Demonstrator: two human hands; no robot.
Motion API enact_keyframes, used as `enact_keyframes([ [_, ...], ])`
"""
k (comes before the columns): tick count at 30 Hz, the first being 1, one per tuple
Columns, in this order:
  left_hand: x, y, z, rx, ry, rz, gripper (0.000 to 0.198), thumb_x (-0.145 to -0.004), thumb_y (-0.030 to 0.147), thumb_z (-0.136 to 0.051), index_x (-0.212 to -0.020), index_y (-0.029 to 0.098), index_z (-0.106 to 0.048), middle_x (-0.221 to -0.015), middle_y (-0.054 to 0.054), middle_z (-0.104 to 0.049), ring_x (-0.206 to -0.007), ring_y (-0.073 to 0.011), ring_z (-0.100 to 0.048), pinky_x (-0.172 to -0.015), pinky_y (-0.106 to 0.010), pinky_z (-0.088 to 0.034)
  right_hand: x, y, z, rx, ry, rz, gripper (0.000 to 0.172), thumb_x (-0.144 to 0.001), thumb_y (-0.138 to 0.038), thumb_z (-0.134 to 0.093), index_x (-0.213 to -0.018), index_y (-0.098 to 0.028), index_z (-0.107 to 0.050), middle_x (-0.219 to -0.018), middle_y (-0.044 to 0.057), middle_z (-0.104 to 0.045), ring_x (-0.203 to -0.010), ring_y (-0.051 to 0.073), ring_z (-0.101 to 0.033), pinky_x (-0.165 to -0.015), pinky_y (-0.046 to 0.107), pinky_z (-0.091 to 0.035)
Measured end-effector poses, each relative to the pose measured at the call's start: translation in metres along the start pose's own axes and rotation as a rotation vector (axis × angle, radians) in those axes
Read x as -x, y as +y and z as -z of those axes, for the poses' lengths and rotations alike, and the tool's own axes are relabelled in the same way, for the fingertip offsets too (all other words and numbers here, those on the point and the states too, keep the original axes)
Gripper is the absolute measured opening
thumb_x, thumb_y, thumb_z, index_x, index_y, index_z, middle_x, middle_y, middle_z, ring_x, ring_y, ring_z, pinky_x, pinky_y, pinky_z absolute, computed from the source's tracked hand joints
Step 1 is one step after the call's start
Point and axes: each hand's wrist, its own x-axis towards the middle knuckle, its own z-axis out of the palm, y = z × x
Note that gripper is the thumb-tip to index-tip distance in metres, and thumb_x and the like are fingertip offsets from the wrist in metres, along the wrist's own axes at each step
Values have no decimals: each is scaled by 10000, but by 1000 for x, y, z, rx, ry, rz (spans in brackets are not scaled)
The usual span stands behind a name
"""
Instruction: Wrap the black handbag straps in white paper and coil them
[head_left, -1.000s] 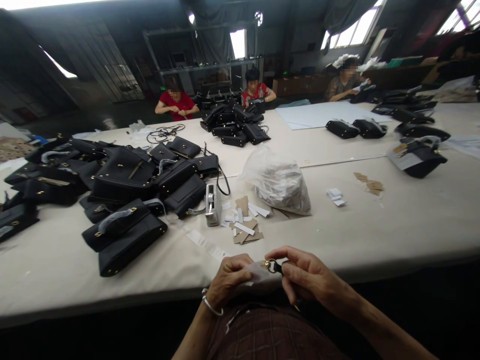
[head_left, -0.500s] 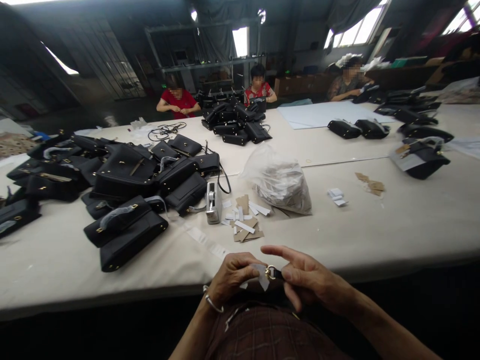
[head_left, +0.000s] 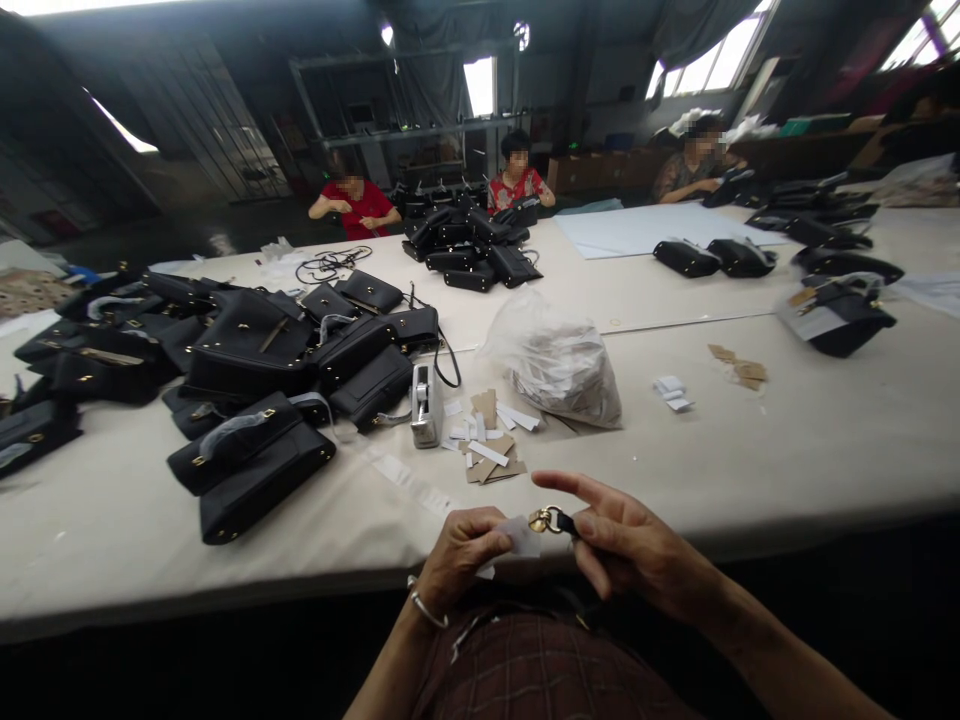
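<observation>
My left hand (head_left: 466, 550), with a bracelet at the wrist, pinches a small piece of thin white paper (head_left: 525, 538) between thumb and fingers. To its right, my right hand (head_left: 634, 540) grips a black strap (head_left: 567, 524) between thumb and fingers, with its index finger stretched out. A gold ring and clasp (head_left: 541, 520) at the strap's end points toward the paper. Most of the strap is hidden behind my right hand and in the dark below. Both hands are just off the table's near edge, above my lap.
Black handbags (head_left: 247, 340) lie piled at the left. A tape dispenser (head_left: 426, 405), brown and white card pieces (head_left: 491, 450) and a clear plastic bag of papers (head_left: 562, 365) are ahead. Small white tags (head_left: 673, 393) lie right. Several people sit across the table (head_left: 720, 440).
My right hand has shifted slightly up and right with the strap. The gold clasp now shows bare, beside the paper, where before the paper lay against it.
</observation>
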Motion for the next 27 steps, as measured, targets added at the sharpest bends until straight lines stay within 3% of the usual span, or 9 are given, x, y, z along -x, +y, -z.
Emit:
enact_keyframes([
  [11, 1, -1, -5, 41, 19, -62, 383, -735, 506, -749, -678, 128, -734, -661, -16, -544, -633, -127, -457, -588, -240, -339, -5, 12, 2, -12, -48, 2, 674, -903, -478, -590, -1450, -165, -353, -509, -45, -584, -388, 55, -249, -400, 211, -115],
  [16, 1, 1, -5, 42, 7, -89, 297, -774, 439, -731, -763, 146, -776, -718, -36, -626, -662, -138, -512, -619, -240, -379, -9, 12, 1, 16, -88, -23, 647, -911, -461, -585, -1440, -163, -363, -524, -44, -589, -387, 49, -245, -396, 204, -119],
  [22, 3, 11, -9, 72, -15, 11, 263, -747, 376, -761, -894, 160, -793, -760, -54, -702, -701, -163, -586, -674, -256, -442, -19, 17, 12, 107, -98, -89, 683, -895, -479, -588, -1447, -154, -350, -530, -46, -606, -382, 57, -272, -389, 201, -136],
  [27, -2, 1, -12, 163, 15, 80, 304, -730, 398, -782, -856, 121, -785, -685, -66, -708, -616, -141, -596, -620, -241, -458, -25, 17, 24, 232, -110, -152, 665, -899, -459, -559, -1447, -146, -350, -552, -46, -624, -397, 63, -294, -405, 205, -167],
])
